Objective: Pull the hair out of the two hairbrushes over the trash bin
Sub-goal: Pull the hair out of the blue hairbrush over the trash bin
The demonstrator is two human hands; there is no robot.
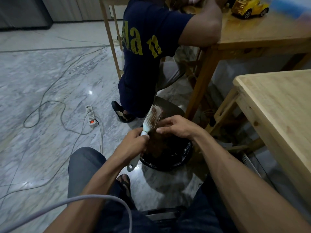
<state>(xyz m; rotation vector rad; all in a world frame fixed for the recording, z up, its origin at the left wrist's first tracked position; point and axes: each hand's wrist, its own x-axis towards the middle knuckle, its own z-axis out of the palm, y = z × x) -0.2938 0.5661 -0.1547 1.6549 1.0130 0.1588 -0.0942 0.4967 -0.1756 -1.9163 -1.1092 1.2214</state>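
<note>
A pale mint hairbrush (152, 117) with white bristles and brown hair tangled in it is held over a black trash bin (176, 158) lined with a black bag. My left hand (137, 142) grips the brush's handle, whose end sticks out below my fist. My right hand (178, 126) sits at the bristle side, fingers pinching at the clump of brown hair (157, 139) that hangs from the brush down into the bin. I see only one hairbrush.
Another person in a navy shirt (148, 39) stands just beyond the bin, leaning on a wooden table (262, 34) with a yellow toy truck (249, 7). A second wooden table (277, 101) is at my right. A power strip (90, 117) and cables lie on the marble floor at left.
</note>
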